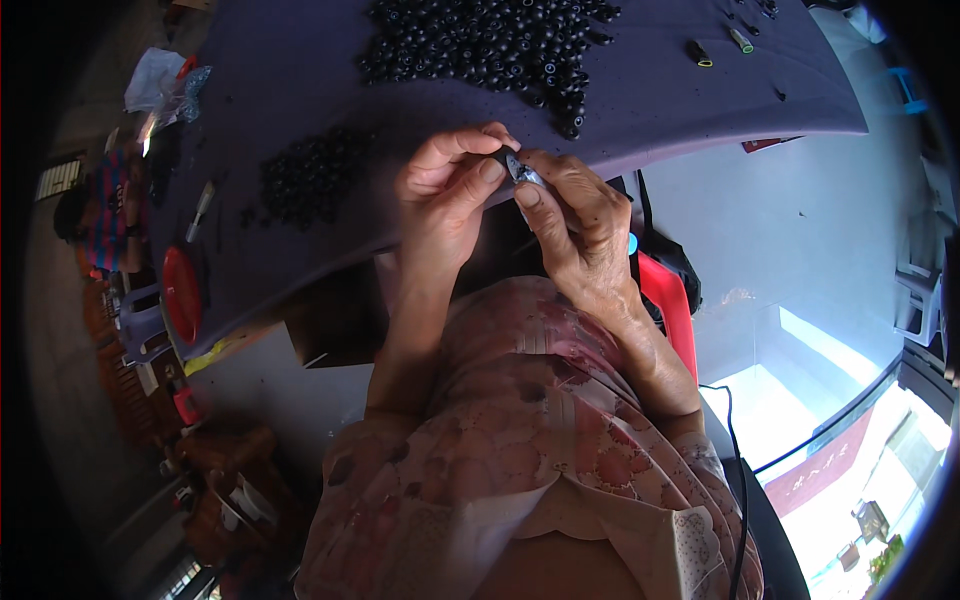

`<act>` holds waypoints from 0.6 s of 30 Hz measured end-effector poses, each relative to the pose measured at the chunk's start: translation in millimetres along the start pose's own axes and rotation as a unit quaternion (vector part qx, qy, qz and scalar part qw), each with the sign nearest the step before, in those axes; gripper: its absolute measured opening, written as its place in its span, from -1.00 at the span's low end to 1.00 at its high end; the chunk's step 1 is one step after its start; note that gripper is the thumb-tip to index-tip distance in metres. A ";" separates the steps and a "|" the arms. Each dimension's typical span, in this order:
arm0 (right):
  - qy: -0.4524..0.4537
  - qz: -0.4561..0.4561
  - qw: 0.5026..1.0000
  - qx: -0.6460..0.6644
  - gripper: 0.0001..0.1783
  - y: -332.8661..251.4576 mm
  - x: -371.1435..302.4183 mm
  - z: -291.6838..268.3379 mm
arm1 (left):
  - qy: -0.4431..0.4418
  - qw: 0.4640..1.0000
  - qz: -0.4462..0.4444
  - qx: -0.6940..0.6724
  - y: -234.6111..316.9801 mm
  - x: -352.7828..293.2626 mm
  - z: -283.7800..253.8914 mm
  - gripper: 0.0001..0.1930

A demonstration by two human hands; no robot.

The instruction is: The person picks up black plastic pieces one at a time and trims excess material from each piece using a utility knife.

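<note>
Near the table's front edge, my left hand (447, 192) pinches a small black part (506, 158) between thumb and fingers. My right hand (582, 215) is closed on a small shiny metal piece (528, 174), perhaps a blade; its exact kind is unclear. The metal meets the black part, and the fingertips partly hide both. Beyond my hands spreads a large heap of small round black parts (480, 45), some with an open end. A smaller heap of black pieces (315, 178) lies to the left of my left hand.
A dark cloth covers the table (660, 95). At the far right lie two small cylinders, one dark with a yellow rim (699, 54) and one pale green (741, 40). On the left are a pen-like stick (201, 211) and a red dish (181, 295). A red stool (667, 300) stands by my right arm.
</note>
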State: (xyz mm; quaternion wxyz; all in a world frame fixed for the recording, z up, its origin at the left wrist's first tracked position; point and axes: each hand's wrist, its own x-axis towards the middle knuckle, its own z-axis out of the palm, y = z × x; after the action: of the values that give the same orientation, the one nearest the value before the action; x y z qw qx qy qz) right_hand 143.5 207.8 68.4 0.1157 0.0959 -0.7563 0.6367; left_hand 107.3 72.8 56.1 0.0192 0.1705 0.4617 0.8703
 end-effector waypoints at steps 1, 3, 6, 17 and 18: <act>0.000 0.001 1.000 0.000 -0.82 0.3 -0.1 -0.1 | 0.000 1.000 -0.001 0.000 0.4 -0.1 0.5 -0.79; -0.001 -0.015 1.000 0.015 -0.81 0.6 0.1 0.0 | 0.000 0.999 0.014 0.030 1.7 -0.4 2.0 -0.79; -0.006 0.000 0.999 0.036 -0.81 -3.2 0.9 -0.4 | 0.005 0.999 0.022 0.046 4.8 -1.0 3.4 -0.79; 0.001 0.027 0.998 0.060 -0.80 0.7 0.3 5.1 | 0.035 0.998 0.022 0.049 1.1 -4.3 3.2 -0.80; 0.005 0.023 0.998 0.054 -0.79 1.0 0.8 5.6 | 0.042 0.998 0.015 0.039 0.8 -4.5 3.1 -0.80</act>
State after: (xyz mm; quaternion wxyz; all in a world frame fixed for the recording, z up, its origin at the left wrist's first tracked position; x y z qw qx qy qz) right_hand 142.1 202.5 66.8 0.0994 0.0810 -0.7222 0.6797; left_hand 112.7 74.0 57.0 -0.0198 0.1411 0.4933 0.8581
